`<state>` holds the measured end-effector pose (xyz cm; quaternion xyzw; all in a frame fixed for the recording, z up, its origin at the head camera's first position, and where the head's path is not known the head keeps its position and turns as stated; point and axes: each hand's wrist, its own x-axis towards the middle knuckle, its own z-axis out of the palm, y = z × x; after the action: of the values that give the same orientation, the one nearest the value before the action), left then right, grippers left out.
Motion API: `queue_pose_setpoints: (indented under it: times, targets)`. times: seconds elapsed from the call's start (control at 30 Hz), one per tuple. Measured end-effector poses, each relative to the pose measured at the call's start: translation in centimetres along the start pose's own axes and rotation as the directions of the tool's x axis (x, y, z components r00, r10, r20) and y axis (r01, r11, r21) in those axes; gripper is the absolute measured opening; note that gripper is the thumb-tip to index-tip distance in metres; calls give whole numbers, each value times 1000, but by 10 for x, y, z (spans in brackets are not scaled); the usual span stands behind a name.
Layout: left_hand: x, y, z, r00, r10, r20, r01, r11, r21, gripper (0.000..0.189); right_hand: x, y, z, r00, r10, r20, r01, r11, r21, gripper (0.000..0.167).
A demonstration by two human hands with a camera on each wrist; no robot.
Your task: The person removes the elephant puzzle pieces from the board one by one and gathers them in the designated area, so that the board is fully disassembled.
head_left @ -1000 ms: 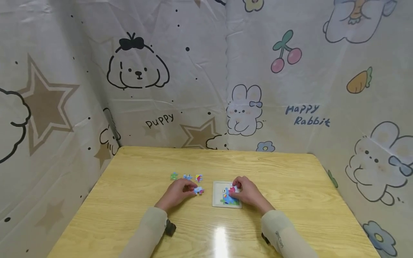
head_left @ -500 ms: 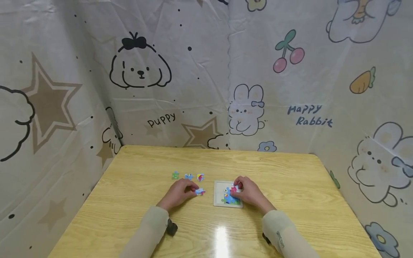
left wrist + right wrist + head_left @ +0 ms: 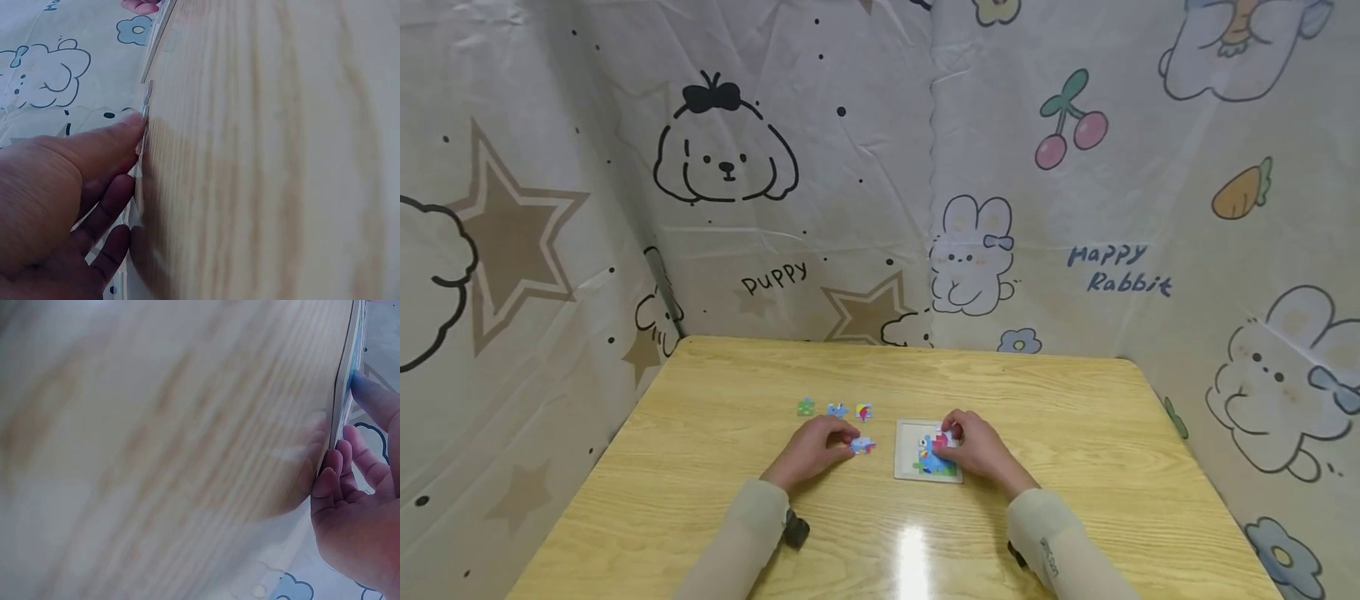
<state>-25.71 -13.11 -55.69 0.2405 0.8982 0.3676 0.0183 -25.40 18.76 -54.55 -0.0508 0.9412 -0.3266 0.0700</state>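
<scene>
My left hand (image 3: 811,448) pinches a light-blue and pink jigsaw piece (image 3: 863,446) low over the table, left of a pale square puzzle tray (image 3: 906,454). In the left wrist view the thumb and fingers of the left hand (image 3: 69,194) meet that piece edge-on. Over the tray's right side, my right hand (image 3: 979,450) has thumb and fingertips about a pink piece (image 3: 941,440). Joined blue and green pieces (image 3: 934,463) lie below it in the tray. The right wrist view has the right hand (image 3: 362,481) at the tray's edge, thumb on top; its contact is partly hidden.
Beyond the left hand, a green piece (image 3: 806,407), a blue piece (image 3: 836,409) and a yellow-red piece (image 3: 863,411) lie in a row on the wooden table (image 3: 1037,400). A printed cloth (image 3: 865,150) hangs behind the table and along both sides.
Both hands hold nearly the same places over the last second. The view shifts slightly; no piece visibly moves on the table or in the tray.
</scene>
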Motion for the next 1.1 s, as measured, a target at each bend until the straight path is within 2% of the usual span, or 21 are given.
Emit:
queue_pose_setpoints:
  times: [0.2, 0.3, 0.4, 0.6, 0.73, 0.9, 1.1]
  targets:
    - [1, 4, -1, 1000, 8, -29, -9, 1000, -17, 27, -2, -2, -3, 1000, 14, 9, -14, 1000, 4, 33]
    - [3, 11, 1, 998, 39, -46, -39, 999, 0, 27, -3, -3, -5, 1000, 16, 15, -16, 1000, 11, 34]
    - [6, 21, 7, 998, 58, -31, -58, 998, 1, 26, -6, -3, -7, 999, 15, 28, -16, 1000, 26, 36]
    - [13, 41, 25, 998, 49, 44, -48, 999, -25, 28, -9, -2, -9, 997, 3, 72, -6, 999, 36, 42]
    - [21, 52, 40, 996, 70, 63, -68, 997, -31, 29, -10, -1, -10, 997, -9, 80, 6, 999, 31, 44]
    - [34, 66, 55, 995, 77, 70, -77, 997, -15, 33, -11, 3, -11, 997, -22, 71, 20, 1000, 18, 44]
    - [43, 74, 66, 998, 44, 44, -45, 999, 17, 33, -9, 4, -11, 997, -36, 71, 36, 999, 9, 42]
